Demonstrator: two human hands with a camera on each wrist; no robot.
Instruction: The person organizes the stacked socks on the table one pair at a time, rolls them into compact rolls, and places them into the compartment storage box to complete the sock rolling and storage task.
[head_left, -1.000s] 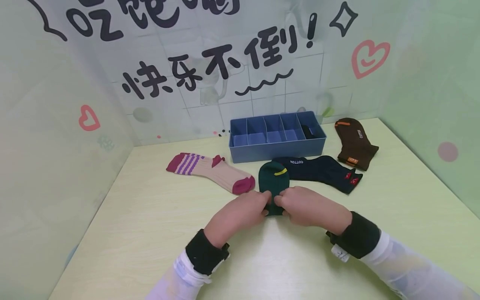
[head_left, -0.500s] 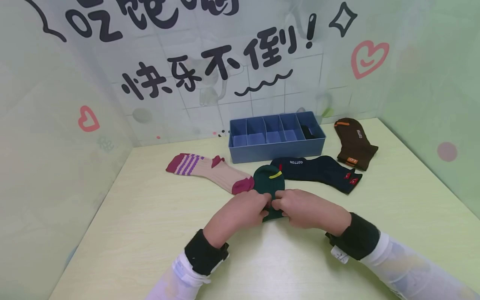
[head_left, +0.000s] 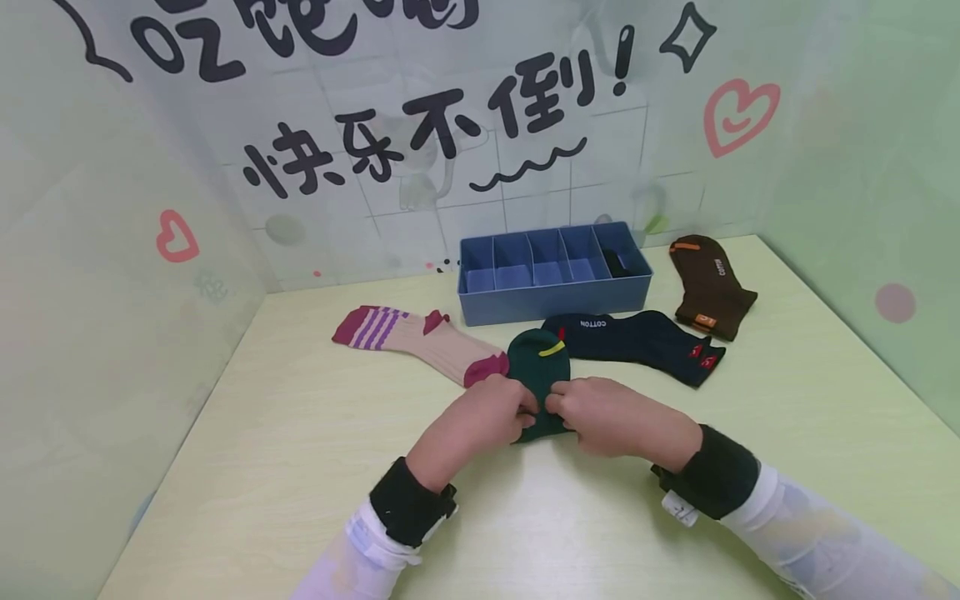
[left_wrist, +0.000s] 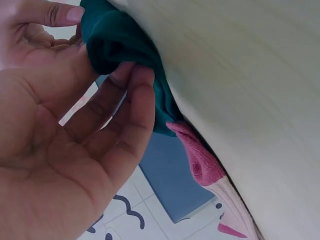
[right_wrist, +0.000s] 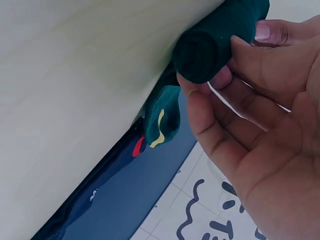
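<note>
A dark green sock [head_left: 536, 362] with a yellow stripe at its toe lies in the middle of the table. Its near end is rolled up into a thick coil [right_wrist: 200, 55], seen end-on in the right wrist view. With curled fingers my left hand [head_left: 489, 413] holds the left end of the roll; in the left wrist view its fingertips [left_wrist: 142, 77] press against the green cloth. The right end is pinched by my right hand [head_left: 611, 415], thumb above and fingers beneath. The sock's toe touches or nearly touches the pink sock [head_left: 450, 346] and the navy sock [head_left: 630, 336].
Behind the socks stands a blue divided box [head_left: 555, 296] with a dark item [head_left: 617, 264] in its rightmost compartment. A brown sock [head_left: 708, 287] lies at the back right. Printed wall sheeting [head_left: 420, 200] borders the table [head_left: 285, 467] at the back and sides.
The green sock has slid slightly left and toward me, its toe uncovering a red patch on the navy sock. My left hand has since shifted a little left along the roll.
</note>
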